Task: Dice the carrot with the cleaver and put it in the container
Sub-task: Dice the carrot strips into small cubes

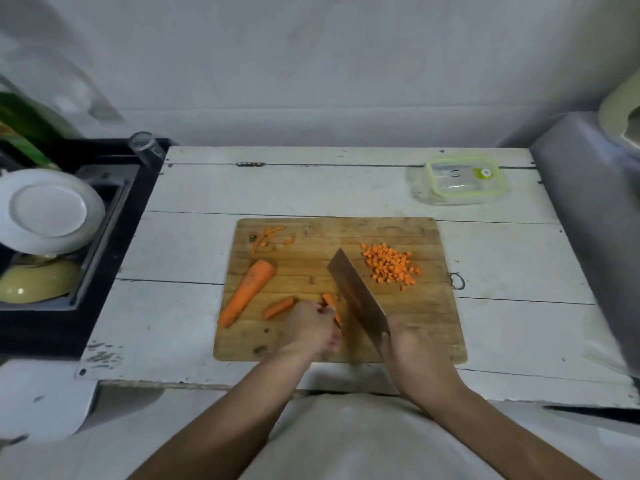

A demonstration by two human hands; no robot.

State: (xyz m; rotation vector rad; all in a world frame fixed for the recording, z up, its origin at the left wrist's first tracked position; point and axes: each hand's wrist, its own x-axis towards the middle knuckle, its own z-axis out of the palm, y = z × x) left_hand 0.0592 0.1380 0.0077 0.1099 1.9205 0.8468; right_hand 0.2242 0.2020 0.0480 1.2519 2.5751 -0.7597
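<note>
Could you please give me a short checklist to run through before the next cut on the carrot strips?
1. Right hand grips the cleaver handle: ok.
2. Left hand holds the carrot strips steady: ok.
3. Left fingertips curled back from the blade: cannot tell, they sit very close beside it.
4. Diced pile lies apart from the cutting line: ok.
5. Cutting board lies flat on the table: ok.
6. Container open to take the dice: not ok, its lid looks on.
</note>
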